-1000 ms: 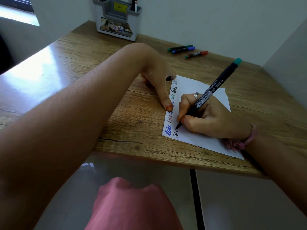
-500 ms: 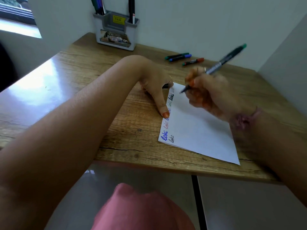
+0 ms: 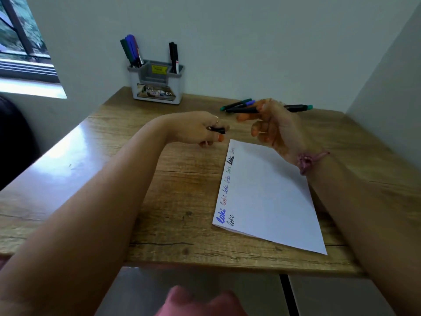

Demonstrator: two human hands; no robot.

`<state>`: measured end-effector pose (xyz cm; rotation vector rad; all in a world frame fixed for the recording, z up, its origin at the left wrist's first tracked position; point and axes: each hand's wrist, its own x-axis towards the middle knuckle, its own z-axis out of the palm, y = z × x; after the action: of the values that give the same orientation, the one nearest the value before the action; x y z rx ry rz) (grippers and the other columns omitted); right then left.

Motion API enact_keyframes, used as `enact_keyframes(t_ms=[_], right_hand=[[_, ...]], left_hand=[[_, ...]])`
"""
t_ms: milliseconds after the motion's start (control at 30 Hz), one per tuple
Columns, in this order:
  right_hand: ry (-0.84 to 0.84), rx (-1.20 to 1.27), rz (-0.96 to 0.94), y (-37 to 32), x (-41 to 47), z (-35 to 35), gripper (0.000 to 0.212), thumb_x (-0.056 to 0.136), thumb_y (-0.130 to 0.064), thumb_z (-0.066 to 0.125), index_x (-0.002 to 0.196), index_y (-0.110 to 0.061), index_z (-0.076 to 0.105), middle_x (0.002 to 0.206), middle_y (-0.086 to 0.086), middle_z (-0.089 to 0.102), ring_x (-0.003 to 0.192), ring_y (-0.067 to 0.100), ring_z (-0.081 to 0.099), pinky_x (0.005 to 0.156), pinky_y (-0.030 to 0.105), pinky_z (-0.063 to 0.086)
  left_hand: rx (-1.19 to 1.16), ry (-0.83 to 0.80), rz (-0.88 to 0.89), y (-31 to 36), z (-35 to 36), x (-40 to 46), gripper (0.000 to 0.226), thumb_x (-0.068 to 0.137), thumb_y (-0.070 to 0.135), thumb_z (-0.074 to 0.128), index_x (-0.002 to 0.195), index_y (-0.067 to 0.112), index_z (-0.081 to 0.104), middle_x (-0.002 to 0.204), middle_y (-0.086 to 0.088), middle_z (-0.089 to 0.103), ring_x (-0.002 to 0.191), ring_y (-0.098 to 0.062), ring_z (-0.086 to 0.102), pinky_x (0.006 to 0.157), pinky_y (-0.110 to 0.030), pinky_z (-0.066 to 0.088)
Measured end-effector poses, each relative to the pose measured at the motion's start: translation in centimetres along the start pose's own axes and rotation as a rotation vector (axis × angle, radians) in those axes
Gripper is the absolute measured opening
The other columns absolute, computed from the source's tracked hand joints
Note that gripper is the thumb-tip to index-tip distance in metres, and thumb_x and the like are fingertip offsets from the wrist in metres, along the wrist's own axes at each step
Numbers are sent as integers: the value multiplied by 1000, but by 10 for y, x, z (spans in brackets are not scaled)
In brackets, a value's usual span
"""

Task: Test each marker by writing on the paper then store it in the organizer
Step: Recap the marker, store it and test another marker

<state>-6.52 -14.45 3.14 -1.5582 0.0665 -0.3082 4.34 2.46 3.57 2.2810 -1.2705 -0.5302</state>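
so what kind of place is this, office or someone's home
Hard to tell which; it looks like a small study or desk nook: a wooden desk tucked into a white-walled corner, a grey pen organizer holding markers against the wall, and a window at left.

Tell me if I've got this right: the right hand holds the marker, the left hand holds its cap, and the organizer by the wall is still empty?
Not quite. The organizer already has markers standing in it, as the head view shows. The rest is right: the right hand holds the marker and the left hand holds its cap.
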Motion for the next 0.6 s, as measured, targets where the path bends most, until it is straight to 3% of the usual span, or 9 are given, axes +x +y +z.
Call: enact_keyframes(t_ms=[100,233,367,600], right_hand=[[99,-93,-32,-1,-1,-4,11,92,-20,52,89,-14,61,86,5,74,49,9,52,50,21,36],[145,-181,-59,1,-1,-9,9,89,-19,59,83,-15,65,74,3,73,46,11,50,47,20,36],[187,-186,-49,1,1,-14,8,88,-17,60,86,-11,65,70,1,71,45,12,46,47,21,35],[160,-227,-73,3,1,-13,3,84,-15,65,83,-13,68,72,2,71,47,12,48,51,24,36]], left_hand=[[-189,60,23,-5,-2,-1,30,95,14,50,125,16,54,97,4,60,83,-3,60,71,-15,53],[-276,133,64,-9,-6,-2,22,92,13,54,111,19,62,94,4,65,81,0,63,73,-14,53],[-301,174,92,-9,-7,-3,16,91,14,56,101,25,63,95,7,67,90,-4,65,79,-18,52],[-311,190,136,-6,-5,-2,16,91,15,55,96,29,61,92,8,67,86,-2,65,78,-16,52]])
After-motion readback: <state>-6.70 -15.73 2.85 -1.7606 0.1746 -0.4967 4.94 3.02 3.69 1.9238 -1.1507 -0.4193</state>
